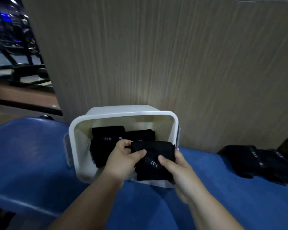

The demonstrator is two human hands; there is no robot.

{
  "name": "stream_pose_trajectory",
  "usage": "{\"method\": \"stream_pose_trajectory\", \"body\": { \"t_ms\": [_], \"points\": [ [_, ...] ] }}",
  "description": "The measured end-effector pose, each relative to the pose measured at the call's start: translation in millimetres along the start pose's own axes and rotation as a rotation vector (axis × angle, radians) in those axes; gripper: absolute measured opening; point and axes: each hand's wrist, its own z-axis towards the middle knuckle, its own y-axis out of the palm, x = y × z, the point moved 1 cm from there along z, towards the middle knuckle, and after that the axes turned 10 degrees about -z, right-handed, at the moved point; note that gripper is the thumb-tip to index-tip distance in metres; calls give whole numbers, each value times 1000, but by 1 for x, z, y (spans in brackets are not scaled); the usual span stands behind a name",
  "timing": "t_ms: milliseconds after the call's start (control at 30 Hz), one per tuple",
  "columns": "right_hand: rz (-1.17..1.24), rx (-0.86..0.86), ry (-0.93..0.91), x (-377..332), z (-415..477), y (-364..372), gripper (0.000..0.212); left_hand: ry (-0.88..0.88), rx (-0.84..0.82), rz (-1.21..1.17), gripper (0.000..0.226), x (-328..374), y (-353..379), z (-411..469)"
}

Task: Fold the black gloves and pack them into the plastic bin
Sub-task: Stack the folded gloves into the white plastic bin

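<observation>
The folded glove (154, 156) hangs above the plastic bin's (123, 110) near right corner, its long axis pointing at the bin's far wall. My left grip (123, 161) and right grip (179, 169) pinch its sides. Packed gloves (106, 140) lie along the bin's left.

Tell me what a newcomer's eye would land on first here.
First, both hands at centre: the left hand and right hand grip a folded black glove over the near rim of the white plastic bin. Inside the bin lie more folded gloves. A loose pile of black gloves lies on the blue surface at far right.
</observation>
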Motion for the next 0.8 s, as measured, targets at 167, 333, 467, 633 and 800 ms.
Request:
{"method": "stream_pose_trajectory", "body": {
  "t_ms": [167, 333, 467, 633, 800],
  "points": [
    [-42, 80, -37, -5, 26, 25, 20, 186, 72, 200, 32, 13, -19, 10],
    [-88, 198, -103, -12, 49, 37, 22, 469, 214, 684, 45, 21, -24, 18],
    [-166, 265, -141, -19, 63, 43, 20, 521, 298, 958, 48, 25, -28, 29],
    [-306, 350, -164, -29, 80, 49, 15, 518, 222, 1008, 48, 22, -36, 41],
    [-508, 430, -163, -36, 90, 52, 37, 501, 148, 1105, 43, 15, -42, 50]
  ]
}}
